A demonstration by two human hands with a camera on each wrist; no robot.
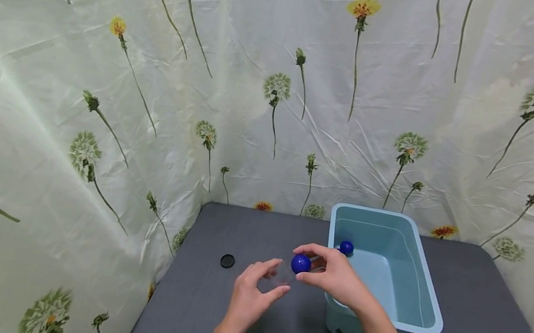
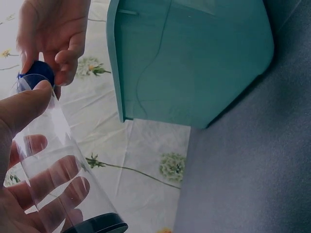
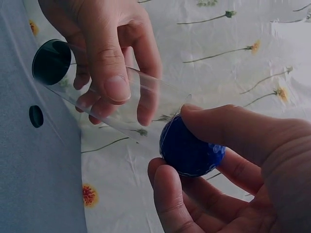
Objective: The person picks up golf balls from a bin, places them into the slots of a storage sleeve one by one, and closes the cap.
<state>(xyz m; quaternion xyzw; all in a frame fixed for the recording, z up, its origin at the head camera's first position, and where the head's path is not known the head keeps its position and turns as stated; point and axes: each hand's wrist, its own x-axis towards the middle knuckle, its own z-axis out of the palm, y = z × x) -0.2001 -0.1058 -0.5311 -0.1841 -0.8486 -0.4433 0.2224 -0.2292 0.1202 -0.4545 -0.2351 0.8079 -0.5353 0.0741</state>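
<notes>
My left hand (image 1: 245, 295) holds a clear plastic tube (image 2: 73, 155), thumb on one side and fingers on the other. A black cap (image 3: 52, 63) closes the tube's far end. At the other end, my right hand (image 1: 336, 273) pinches a dimpled blue golf ball (image 3: 192, 150) between thumb and fingers. The ball sits right at the tube's open mouth, the rim overlapping it in the right wrist view. Through the tube's wall the left fingers show, and no ball is visible inside it.
A light blue plastic tub (image 1: 378, 232) stands on the dark grey table (image 1: 485, 321) at the right, with another blue ball (image 1: 346, 247) at its left side. A loose black cap (image 1: 227, 260) lies left of the hands. Behind the table hangs a flowered curtain (image 1: 269, 25).
</notes>
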